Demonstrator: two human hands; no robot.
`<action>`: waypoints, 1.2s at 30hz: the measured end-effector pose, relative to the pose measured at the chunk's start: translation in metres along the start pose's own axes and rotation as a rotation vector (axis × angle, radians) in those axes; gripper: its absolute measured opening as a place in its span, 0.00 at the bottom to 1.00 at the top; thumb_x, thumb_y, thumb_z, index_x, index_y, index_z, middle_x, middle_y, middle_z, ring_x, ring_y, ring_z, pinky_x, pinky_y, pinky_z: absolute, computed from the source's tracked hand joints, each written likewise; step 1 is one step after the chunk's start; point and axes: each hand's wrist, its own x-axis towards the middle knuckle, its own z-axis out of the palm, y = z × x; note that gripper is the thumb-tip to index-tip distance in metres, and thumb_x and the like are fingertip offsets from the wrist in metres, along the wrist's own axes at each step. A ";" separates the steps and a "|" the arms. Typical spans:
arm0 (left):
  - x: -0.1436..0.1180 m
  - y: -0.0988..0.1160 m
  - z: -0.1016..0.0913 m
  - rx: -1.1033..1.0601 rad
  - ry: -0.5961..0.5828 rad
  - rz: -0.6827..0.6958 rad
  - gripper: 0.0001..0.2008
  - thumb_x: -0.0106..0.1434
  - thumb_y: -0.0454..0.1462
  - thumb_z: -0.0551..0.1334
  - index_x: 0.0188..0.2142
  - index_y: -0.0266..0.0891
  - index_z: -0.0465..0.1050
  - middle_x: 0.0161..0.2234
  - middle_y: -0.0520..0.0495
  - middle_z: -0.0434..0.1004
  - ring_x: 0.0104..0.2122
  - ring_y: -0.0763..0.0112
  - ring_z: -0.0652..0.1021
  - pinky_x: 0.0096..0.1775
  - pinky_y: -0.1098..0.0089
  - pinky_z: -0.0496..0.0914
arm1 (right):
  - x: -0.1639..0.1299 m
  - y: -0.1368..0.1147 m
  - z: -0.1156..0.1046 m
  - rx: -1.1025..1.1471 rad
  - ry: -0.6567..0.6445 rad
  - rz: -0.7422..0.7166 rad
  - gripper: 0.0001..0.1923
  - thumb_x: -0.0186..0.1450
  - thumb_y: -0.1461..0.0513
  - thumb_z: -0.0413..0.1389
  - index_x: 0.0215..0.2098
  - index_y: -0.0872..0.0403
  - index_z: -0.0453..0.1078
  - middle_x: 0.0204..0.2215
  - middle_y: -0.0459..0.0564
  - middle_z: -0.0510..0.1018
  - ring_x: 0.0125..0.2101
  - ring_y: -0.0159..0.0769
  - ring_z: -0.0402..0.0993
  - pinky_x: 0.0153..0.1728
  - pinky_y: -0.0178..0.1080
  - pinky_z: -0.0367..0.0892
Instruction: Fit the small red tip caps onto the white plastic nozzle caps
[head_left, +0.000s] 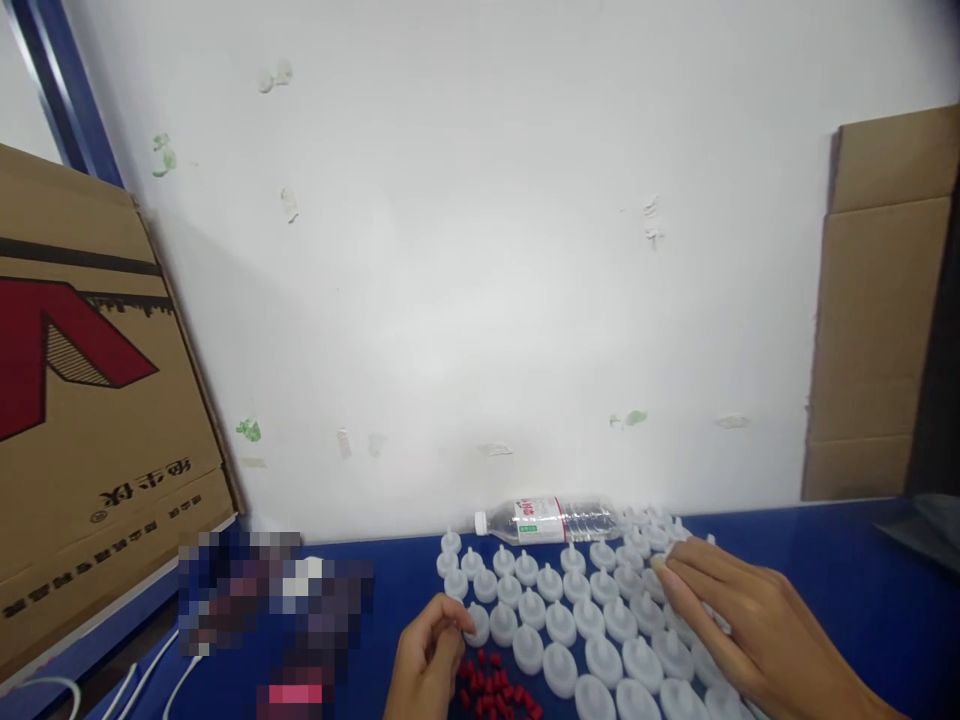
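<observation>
Several small white plastic caps with nozzle tips (559,610) stand in rows on the blue table (825,560). My left hand (427,655) curls at the left end of the rows, fingertips pinched beside a cap; whether it holds something small is unclear. A heap of small red pieces (495,685) lies just right of that hand. My right hand (739,620) lies flat with fingers spread over the caps on the right, touching them.
A clear water bottle (551,520) lies on its side against the white wall behind the caps. A cardboard box (90,400) leans at the left, more cardboard (877,320) at the right. White cables (150,680) run along the bottom left.
</observation>
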 end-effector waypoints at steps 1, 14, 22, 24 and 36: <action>0.000 0.001 0.000 0.000 -0.002 0.004 0.21 0.61 0.56 0.63 0.31 0.41 0.70 0.19 0.61 0.48 0.18 0.79 0.48 0.21 0.76 0.42 | 0.000 0.000 -0.001 0.008 0.006 0.000 0.15 0.74 0.61 0.49 0.30 0.48 0.68 0.24 0.47 0.73 0.25 0.35 0.72 0.27 0.38 0.65; -0.002 0.031 -0.011 0.045 0.148 0.061 0.19 0.62 0.53 0.61 0.28 0.40 0.69 0.19 0.61 0.48 0.20 0.77 0.49 0.22 0.75 0.45 | 0.004 -0.027 -0.006 0.143 0.168 -0.185 0.13 0.67 0.74 0.53 0.28 0.54 0.66 0.20 0.45 0.67 0.21 0.31 0.60 0.24 0.37 0.52; 0.002 0.029 -0.013 0.197 0.115 0.111 0.15 0.62 0.48 0.59 0.28 0.40 0.70 0.19 0.59 0.53 0.21 0.75 0.55 0.23 0.74 0.48 | -0.002 -0.031 0.003 0.158 0.112 -0.170 0.16 0.67 0.73 0.53 0.24 0.54 0.62 0.19 0.43 0.62 0.20 0.29 0.57 0.23 0.37 0.48; 0.004 0.024 -0.013 0.203 0.093 0.114 0.14 0.62 0.47 0.58 0.28 0.40 0.71 0.19 0.59 0.53 0.20 0.75 0.55 0.23 0.74 0.49 | -0.002 -0.033 0.002 0.144 0.124 -0.178 0.16 0.67 0.73 0.54 0.24 0.54 0.63 0.19 0.42 0.62 0.19 0.28 0.56 0.22 0.38 0.48; 0.013 0.016 -0.015 0.179 0.041 0.114 0.13 0.59 0.46 0.57 0.28 0.40 0.71 0.17 0.59 0.60 0.15 0.77 0.57 0.19 0.75 0.51 | 0.004 -0.040 -0.001 0.074 0.110 -0.151 0.19 0.70 0.70 0.51 0.20 0.54 0.61 0.17 0.41 0.61 0.17 0.27 0.56 0.22 0.36 0.48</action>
